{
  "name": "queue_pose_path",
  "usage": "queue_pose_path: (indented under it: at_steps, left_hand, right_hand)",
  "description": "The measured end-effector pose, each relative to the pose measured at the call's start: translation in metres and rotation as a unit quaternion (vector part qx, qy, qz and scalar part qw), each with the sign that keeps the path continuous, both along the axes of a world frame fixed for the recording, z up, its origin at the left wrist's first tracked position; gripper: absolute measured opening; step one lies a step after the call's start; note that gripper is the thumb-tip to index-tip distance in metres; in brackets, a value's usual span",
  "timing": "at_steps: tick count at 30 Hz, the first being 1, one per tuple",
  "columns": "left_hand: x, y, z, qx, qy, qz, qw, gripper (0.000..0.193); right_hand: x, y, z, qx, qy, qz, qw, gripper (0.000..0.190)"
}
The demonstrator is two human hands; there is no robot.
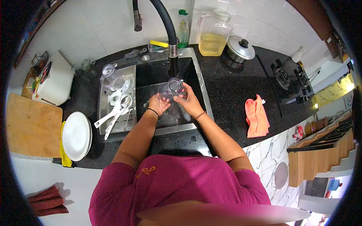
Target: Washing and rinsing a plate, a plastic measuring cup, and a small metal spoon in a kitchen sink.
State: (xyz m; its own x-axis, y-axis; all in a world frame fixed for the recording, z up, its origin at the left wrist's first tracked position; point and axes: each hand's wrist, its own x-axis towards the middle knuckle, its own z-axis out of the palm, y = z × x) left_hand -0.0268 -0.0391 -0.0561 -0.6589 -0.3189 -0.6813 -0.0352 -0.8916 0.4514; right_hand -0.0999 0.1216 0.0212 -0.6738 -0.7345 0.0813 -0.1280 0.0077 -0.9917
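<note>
My right hand (190, 101) grips a clear glass vessel (174, 85) by its side, under the black faucet spout (173, 66). The vessel is tilted, with its round end facing up towards me. Close to its lower left, my left hand (160, 104) is turned palm up with the fingers apart; whether it touches the glass I cannot tell. Both hands are over the black sink basin (181, 114). On the steel drainboard (113, 128) to the left lie a clear plastic jug (110, 76), white plastic parts (114, 97) and several spoons or ladles (124, 103).
White plates (75, 136) and a wooden board (34, 125) stand left. Behind the sink are a green-capped bottle (183, 29), a pitcher of yellow liquid (213, 35) and a lidded pot (240, 49). An orange cloth (256, 117) lies right, before the gas hob (291, 82).
</note>
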Motion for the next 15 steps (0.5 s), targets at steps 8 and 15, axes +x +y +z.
queue_pose_path:
  at_steps: [8, 15]
  left_hand:
    - [0.0, 0.0, 0.002, -0.012, -0.014, 0.025, 1.0, 0.024]
    - [-0.004, 0.01, 0.019, -0.224, -0.057, 0.092, 0.968, 0.028]
  right_hand:
    - [0.003, -0.001, -0.007, -0.001, -0.014, -0.012, 1.0, 0.068]
    - [-0.016, 0.006, -0.018, 0.08, -0.136, -0.001, 0.987, 0.063]
